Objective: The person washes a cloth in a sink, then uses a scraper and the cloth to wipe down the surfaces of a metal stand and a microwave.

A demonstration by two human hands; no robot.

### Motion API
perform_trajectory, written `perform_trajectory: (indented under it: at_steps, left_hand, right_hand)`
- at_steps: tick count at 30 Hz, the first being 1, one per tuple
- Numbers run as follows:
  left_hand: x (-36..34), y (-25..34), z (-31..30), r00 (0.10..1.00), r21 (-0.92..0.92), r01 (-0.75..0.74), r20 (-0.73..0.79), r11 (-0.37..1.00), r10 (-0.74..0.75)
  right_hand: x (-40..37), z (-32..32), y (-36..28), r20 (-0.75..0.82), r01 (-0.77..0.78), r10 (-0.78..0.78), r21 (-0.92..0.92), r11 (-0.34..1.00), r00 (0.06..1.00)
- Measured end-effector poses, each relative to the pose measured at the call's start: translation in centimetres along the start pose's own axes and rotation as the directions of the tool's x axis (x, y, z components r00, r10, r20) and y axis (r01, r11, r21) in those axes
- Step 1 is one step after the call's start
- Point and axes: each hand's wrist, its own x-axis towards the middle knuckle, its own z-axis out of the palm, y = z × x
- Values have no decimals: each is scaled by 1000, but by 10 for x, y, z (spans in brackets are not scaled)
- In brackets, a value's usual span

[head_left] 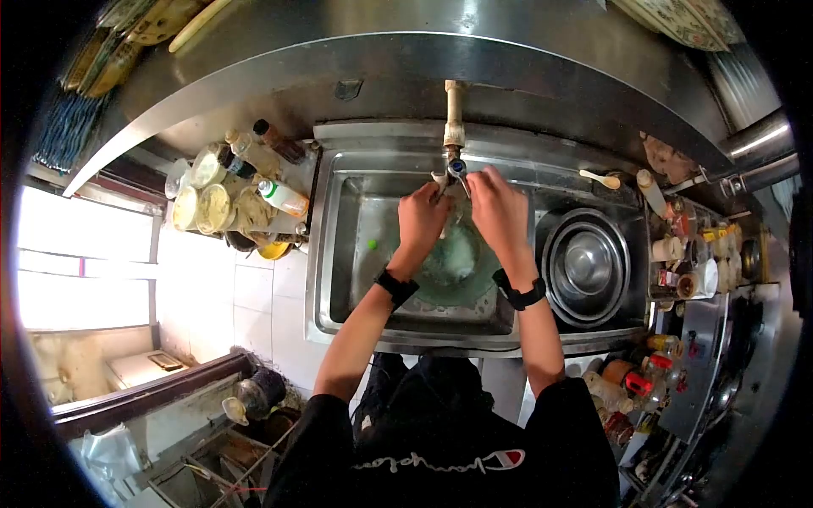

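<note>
Both my hands are raised over the left sink basin (345, 254), close to the tap (456, 162). My left hand (423, 222) is closed, its fingertips just below and left of the tap; what they grip, if anything, is hidden. On the other side, my right hand (498, 210) has its fingers curled in beside the tap, and its contents cannot be made out either. Something pale, perhaps running water, shows between the hands. Beneath them a greenish translucent bowl (432, 292) sits in the basin with cloudy water (458, 261) in it.
Nested metal bowls (584, 264) stand in the right basin. A small green object (372, 244) lies in the left basin. A spoon (600, 179) rests on the back ledge. Bottles (283, 198) and tubs crowd the left; jars (669, 248) line the right. A metal shelf (389, 51) overhangs the sink.
</note>
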Motion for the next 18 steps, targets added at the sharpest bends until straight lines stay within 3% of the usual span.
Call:
perform_trajectory:
  at_steps: [2,5,8,11,18]
  left_hand:
    - [-1,-3,1,1000,-20,-20,-3,1000,20]
    - [2,-6,2,999,-58,-39,-7,998,39]
    - [-1,-7,3,999,-51,-37,3,998,37]
    - [2,-8,1,997,-5,-76,-1,997,76]
    - [2,-10,1,997,-4,-72,3,997,72]
  right_hand:
    - [-1,-7,3,60,56,-54,-41,998,997]
    - [0,-19,-9,110,-43,31,109,993,993]
    - [-2,-13,-5,106,72,-67,-38,997,992]
    - [-7,-10,-1,116,30,-20,-90,995,993]
    - [-5,-10,9,79,11,-9,-23,1000,997]
